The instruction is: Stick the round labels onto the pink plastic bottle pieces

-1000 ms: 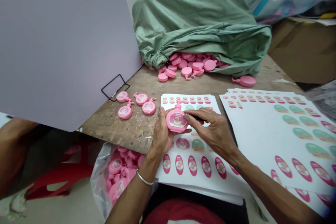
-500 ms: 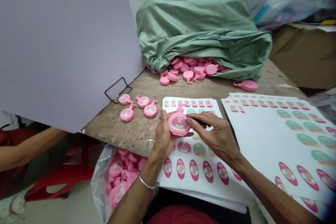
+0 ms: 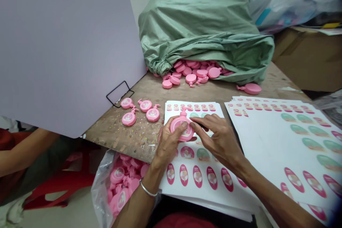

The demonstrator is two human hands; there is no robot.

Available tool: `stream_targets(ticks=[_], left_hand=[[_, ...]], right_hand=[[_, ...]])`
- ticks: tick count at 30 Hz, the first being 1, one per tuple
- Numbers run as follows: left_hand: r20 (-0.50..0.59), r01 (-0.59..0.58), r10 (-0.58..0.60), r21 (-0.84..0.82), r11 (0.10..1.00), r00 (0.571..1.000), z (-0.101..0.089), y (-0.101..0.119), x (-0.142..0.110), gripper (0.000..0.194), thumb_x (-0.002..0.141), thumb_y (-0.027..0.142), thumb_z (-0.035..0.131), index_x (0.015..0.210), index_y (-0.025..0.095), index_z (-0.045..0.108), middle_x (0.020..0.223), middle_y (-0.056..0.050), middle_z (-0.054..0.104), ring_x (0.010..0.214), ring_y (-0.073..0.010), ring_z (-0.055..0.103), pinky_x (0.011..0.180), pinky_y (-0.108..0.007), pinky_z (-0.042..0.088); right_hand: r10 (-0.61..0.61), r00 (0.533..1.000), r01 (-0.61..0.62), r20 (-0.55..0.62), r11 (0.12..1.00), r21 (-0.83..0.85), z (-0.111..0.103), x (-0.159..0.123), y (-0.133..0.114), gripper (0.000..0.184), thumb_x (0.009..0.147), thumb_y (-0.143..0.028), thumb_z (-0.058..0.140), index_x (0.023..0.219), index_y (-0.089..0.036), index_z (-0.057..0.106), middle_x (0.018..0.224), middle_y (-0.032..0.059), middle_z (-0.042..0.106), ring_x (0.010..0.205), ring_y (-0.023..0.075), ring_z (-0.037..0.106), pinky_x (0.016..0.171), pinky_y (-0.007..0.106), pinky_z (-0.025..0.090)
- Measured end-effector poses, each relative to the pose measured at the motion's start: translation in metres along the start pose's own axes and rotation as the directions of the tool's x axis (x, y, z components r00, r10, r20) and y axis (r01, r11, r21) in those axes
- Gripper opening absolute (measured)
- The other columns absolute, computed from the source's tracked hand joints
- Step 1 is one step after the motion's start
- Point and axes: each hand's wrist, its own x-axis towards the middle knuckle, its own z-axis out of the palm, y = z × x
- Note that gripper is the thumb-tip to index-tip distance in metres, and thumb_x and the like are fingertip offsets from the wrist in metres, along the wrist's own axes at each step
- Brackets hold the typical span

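My left hand [image 3: 169,139] grips a pink toy pump bottle [image 3: 188,133] upright over the sticker sheets, its nozzle pointing right. The thumb presses on the round label on the bottle's front and partly covers it. My right hand [image 3: 217,137] is closed at the bottle's right edge, thumb and forefinger touching the label's rim. A thin black tool [image 3: 205,128] lies in that hand, mostly hidden by the fingers, so its kind is unclear. Beneath both hands is a stack of white sticker sheets [image 3: 176,182] printed with pink and green labels.
Several labelled pink bottles [image 3: 153,113] lie at left on the wooden table [image 3: 139,131]. A green sack [image 3: 197,17] spills plain bottles behind. More sticker sheets [image 3: 267,142] lie at right. A clear bag [image 3: 100,185] of bottles hangs below the edge. Another person's arm [image 3: 26,151] shows at left.
My left thumb has moved from the bottle's side onto the front of the label. The right hand stays at the bottle's right edge.
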Motion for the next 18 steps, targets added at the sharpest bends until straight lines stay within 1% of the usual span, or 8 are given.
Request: stream_targets(ticks=[4,6,8,10,13,14,16,18], left_hand=[[-0.052,-0.017,0.023,0.100,0.995,0.998,-0.001,-0.003,-0.002,0.033,0.081,0.042,0.066,0.103,0.018,0.057,0.092,-0.006,0.067,0.083,-0.0234,0.069,0.074,-0.040,0.060],[-0.140,-0.039,0.073,0.231,0.972,0.987,0.000,-0.005,-0.003,0.031,0.083,0.044,0.061,0.103,0.020,0.060,0.101,-0.009,0.068,0.097,-0.0272,0.067,0.086,-0.044,0.056],[-0.252,-0.061,0.164,0.372,0.926,0.954,0.002,-0.007,-0.003,0.029,0.082,0.043,0.062,0.102,0.021,0.064,0.115,-0.011,0.066,0.118,-0.0296,0.057,0.103,-0.043,0.044],[-0.317,-0.049,0.201,0.429,0.902,0.927,0.000,-0.007,-0.002,0.031,0.081,0.044,0.062,0.101,0.021,0.065,0.118,-0.011,0.065,0.125,-0.0296,0.050,0.108,-0.042,0.038],[-0.334,0.009,0.146,0.420,0.907,0.931,-0.020,-0.002,0.006,0.041,0.084,0.052,0.053,0.108,0.020,0.062,0.100,-0.009,0.070,0.103,-0.0293,0.063,0.090,-0.044,0.050],[-0.387,0.049,0.166,0.488,0.872,0.907,-0.032,0.001,0.011,0.043,0.081,0.054,0.057,0.107,0.020,0.062,0.092,-0.007,0.071,0.092,-0.0285,0.065,0.081,-0.042,0.053],[-0.480,0.141,0.313,0.699,0.701,0.820,-0.062,0.009,0.021,0.043,0.076,0.057,0.061,0.099,0.020,0.065,0.085,-0.004,0.070,0.087,-0.0282,0.064,0.074,-0.038,0.052],[-0.467,0.207,0.420,0.822,0.530,0.778,-0.094,0.017,0.032,0.040,0.074,0.057,0.061,0.088,0.020,0.068,0.076,-0.004,0.068,0.081,-0.0292,0.062,0.067,-0.037,0.051]], right_hand=[[0.001,0.995,-0.027,-0.095,0.962,-0.271,-0.004,0.001,0.000,0.032,0.093,-0.034,0.050,0.114,-0.015,0.066,0.083,0.0108,0.066,0.083,0.0266,0.059,0.078,0.044,0.041],[0.060,0.988,-0.083,-0.144,0.983,-0.161,0.004,-0.001,-0.006,0.045,0.090,-0.040,0.055,0.126,-0.014,0.057,0.100,0.0146,0.066,0.095,0.0290,0.059,0.083,0.045,0.044],[0.139,0.985,-0.135,-0.106,0.990,0.042,0.019,-0.003,-0.010,0.063,0.085,-0.047,0.061,0.135,-0.013,0.045,0.117,0.0169,0.063,0.105,0.0285,0.058,0.086,0.043,0.048],[0.229,0.971,-0.217,-0.063,0.964,0.156,0.034,-0.001,-0.003,0.063,0.085,-0.050,0.059,0.135,-0.014,0.043,0.123,0.0165,0.061,0.108,0.0263,0.059,0.086,0.040,0.050],[0.313,0.947,-0.311,-0.073,0.950,0.040,0.033,0.017,0.051,0.062,0.084,-0.052,0.059,0.132,-0.015,0.046,0.122,0.0156,0.062,0.111,0.0269,0.059,0.091,0.041,0.048],[0.361,0.928,-0.366,-0.091,0.929,-0.053,0.023,0.026,0.078,0.062,0.083,-0.052,0.060,0.130,-0.015,0.049,0.119,0.0151,0.064,0.109,0.0276,0.059,0.092,0.042,0.047],[0.526,0.836,-0.548,-0.155,0.815,-0.190,-0.007,0.044,0.138,0.055,0.083,-0.050,0.060,0.125,-0.014,0.053,0.116,0.0149,0.066,0.104,0.0263,0.062,0.087,0.040,0.049],[0.597,0.763,-0.645,-0.246,0.723,-0.245,-0.041,0.060,0.193,0.055,0.080,-0.048,0.063,0.119,-0.009,0.056,0.111,0.0202,0.066,0.099,0.0295,0.063,0.081,0.041,0.049]])
